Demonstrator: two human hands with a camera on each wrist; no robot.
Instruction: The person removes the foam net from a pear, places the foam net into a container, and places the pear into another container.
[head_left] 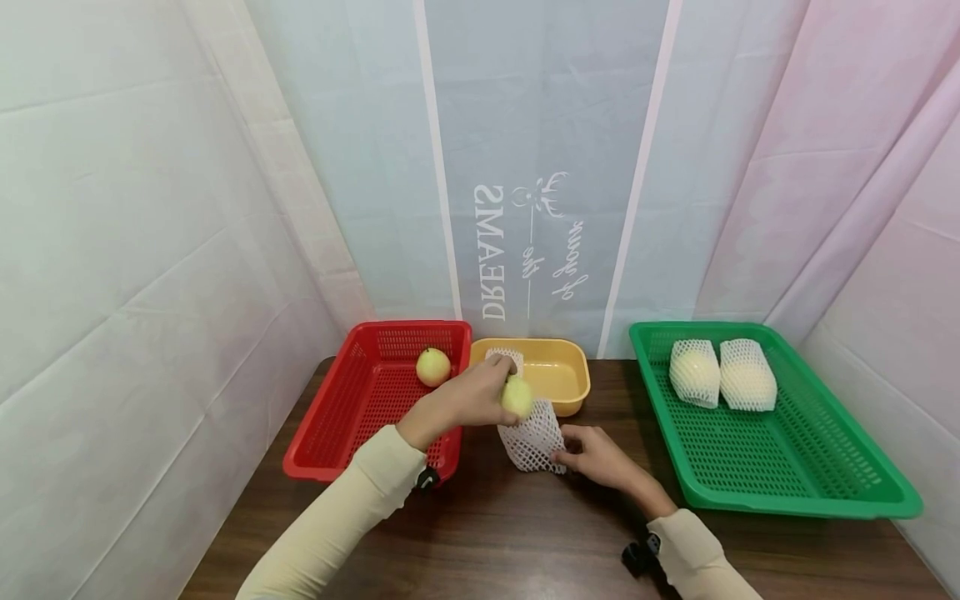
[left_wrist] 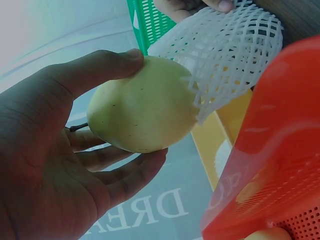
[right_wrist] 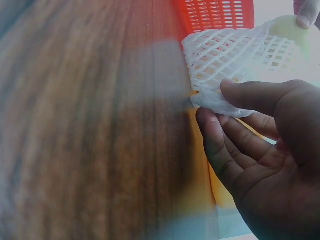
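Note:
My left hand point(head_left: 476, 396) grips a pale yellow-green pear point(head_left: 517, 397) between thumb and fingers, its dark stem toward the palm in the left wrist view. The pear's far end meets the mouth of a white foam net sleeve point(left_wrist: 235, 55), and some strands overlap its skin. At the sleeve's other end, my right hand point(head_left: 596, 457) pinches the edge between thumb and fingertips, as the right wrist view shows. The sleeve hangs widened in front of a yellow basin point(head_left: 555, 375), in which another white net point(head_left: 506, 357) lies partly behind my left hand.
On the left stands a red basket point(head_left: 367, 417) with one bare pear point(head_left: 433, 367) in it. A green basket point(head_left: 772, 467) on the right holds two netted pears point(head_left: 695, 375). The wooden table point(head_left: 517, 533) runs up to hanging cloth at the back and sides.

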